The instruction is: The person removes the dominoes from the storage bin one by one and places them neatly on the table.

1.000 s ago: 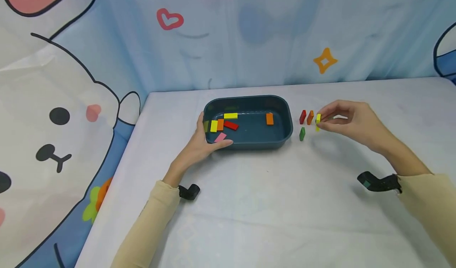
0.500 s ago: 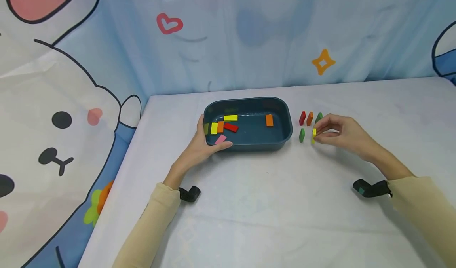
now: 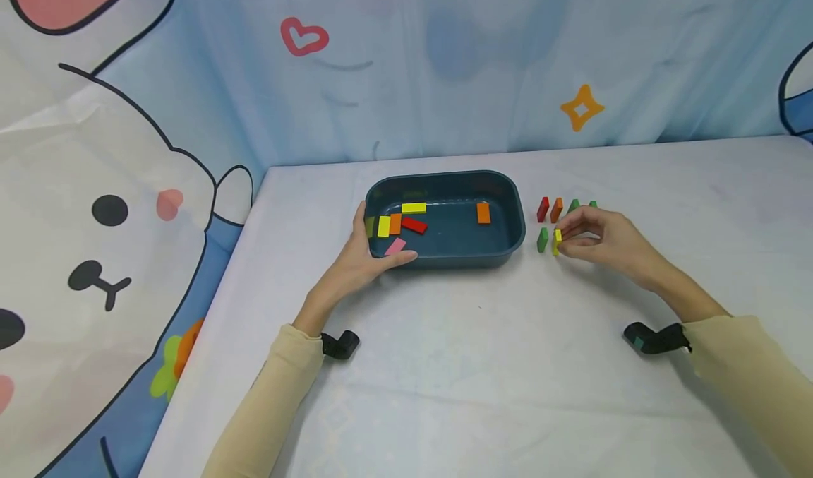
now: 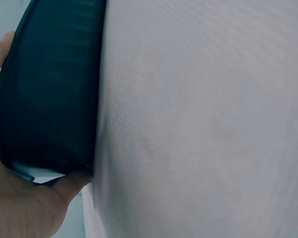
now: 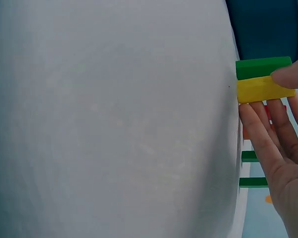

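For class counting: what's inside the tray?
Two yellow blocks, two orange blocks, a red block, a pink block, an unclear greenish patch; anything behind its near wall is hidden.

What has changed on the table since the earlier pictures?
The right hand moved the yellow block it pinches down and slightly left in the head view, so it is now close beside the front green block. Two green blocks in the back row have come into view. The left hand stays on the tray, and the blocks inside lie as before.
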The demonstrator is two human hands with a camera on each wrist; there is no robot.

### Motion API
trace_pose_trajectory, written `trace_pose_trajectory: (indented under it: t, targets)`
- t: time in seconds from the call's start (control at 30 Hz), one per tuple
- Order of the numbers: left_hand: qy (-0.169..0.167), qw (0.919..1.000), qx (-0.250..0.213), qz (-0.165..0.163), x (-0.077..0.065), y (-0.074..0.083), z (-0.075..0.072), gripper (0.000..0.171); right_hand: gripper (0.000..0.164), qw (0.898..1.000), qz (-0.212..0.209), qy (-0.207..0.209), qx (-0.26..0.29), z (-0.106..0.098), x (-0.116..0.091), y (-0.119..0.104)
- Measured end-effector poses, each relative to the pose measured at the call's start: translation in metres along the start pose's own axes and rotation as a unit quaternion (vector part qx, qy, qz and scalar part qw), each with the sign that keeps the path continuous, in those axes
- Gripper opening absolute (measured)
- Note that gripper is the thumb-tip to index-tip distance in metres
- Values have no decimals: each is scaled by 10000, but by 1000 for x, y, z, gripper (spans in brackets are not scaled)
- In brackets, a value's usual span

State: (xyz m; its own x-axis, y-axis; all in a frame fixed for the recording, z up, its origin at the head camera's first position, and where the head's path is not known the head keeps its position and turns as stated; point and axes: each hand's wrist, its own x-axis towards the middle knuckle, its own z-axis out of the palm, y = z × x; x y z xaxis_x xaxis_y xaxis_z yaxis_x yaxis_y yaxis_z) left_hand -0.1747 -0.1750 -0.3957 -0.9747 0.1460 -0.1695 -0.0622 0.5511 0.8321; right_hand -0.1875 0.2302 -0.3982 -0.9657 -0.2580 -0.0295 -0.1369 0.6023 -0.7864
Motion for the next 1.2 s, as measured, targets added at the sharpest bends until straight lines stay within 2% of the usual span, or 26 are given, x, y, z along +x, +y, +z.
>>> trace_pose_trajectory:
  t: [1.2]
  targets:
    - [37, 9999, 24, 92, 1, 0, 0, 126, 35, 9987, 179, 61, -481, 1, -4, -2]
